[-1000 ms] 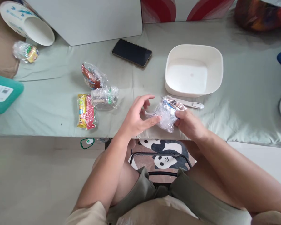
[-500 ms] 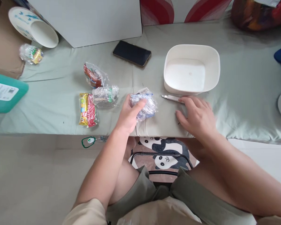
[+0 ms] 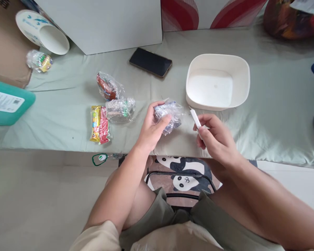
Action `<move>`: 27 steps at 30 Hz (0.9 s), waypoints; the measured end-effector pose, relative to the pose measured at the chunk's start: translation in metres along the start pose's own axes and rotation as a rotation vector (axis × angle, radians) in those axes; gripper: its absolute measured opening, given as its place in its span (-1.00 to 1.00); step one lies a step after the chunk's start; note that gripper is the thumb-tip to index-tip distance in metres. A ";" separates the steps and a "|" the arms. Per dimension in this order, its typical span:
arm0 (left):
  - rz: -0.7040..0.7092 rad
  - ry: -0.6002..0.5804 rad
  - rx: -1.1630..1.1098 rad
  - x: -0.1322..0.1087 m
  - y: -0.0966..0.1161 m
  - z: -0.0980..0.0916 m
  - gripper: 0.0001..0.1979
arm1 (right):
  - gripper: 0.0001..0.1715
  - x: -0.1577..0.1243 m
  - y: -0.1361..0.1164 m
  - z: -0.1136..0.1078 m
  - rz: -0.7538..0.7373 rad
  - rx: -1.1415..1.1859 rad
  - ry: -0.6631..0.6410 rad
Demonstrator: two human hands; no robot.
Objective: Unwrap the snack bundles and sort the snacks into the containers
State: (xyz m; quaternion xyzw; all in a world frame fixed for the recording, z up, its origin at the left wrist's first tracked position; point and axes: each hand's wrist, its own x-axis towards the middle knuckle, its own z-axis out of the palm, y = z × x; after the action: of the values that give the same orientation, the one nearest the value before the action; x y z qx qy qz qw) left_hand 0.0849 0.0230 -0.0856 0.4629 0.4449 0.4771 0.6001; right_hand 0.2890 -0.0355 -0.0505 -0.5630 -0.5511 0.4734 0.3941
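Note:
My left hand (image 3: 153, 127) is closed around a bundle in crinkled clear plastic wrap (image 3: 170, 116), with blue showing through; what is inside cannot be made out. Between the thumb and fingers of my right hand (image 3: 216, 136) is a slim white utility knife (image 3: 195, 119), its tip pointing up and toward the bundle, apart from it. Behind the knife stands a white rectangular tub (image 3: 217, 104) with nothing in it. To the left of my left hand lie wrapped snacks: a yellow and red packet pair (image 3: 99, 124), a clear plastic-wrapped roll (image 3: 120, 108) and a red-brown packet (image 3: 106, 87).
A black phone (image 3: 150, 62) lies behind the bundle. White boxes (image 3: 102, 24) line the back. At the left are a tipped paper cup (image 3: 42, 33), a small wrapped snack (image 3: 39, 61) and a green container (image 3: 10, 104). A dark red jar (image 3: 290, 21) stands back right.
My right hand has picked the utility knife up off the cloth and turned its tip upward. My left hand has shifted slightly right with the wrapped bundle, and the view has moved a little.

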 end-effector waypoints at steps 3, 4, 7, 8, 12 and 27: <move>0.112 0.010 0.137 -0.002 -0.004 0.003 -0.59 | -0.74 -0.004 -0.008 0.010 0.122 0.242 -0.078; 0.134 0.011 0.161 -0.002 -0.005 0.004 -0.59 | -0.72 -0.004 -0.010 0.012 0.154 0.276 -0.096; 0.177 -0.002 0.192 -0.004 -0.002 0.008 -0.58 | -0.67 -0.004 -0.011 0.017 0.234 0.296 -0.099; 0.195 -0.002 0.204 -0.005 -0.001 0.009 -0.58 | -0.66 -0.003 -0.010 0.017 0.251 0.290 -0.096; 0.263 0.018 0.234 -0.006 0.004 0.010 -0.60 | -0.62 -0.001 -0.007 0.016 0.275 0.252 -0.107; 0.160 0.369 -0.276 0.014 0.017 -0.003 -0.60 | -0.53 -0.002 0.000 0.006 0.250 -0.146 -0.272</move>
State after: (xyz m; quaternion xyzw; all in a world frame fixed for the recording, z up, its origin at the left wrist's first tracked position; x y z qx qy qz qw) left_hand 0.0818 0.0393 -0.0709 0.3152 0.4395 0.6561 0.5264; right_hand 0.2836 -0.0381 -0.0512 -0.5849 -0.5579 0.5491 0.2123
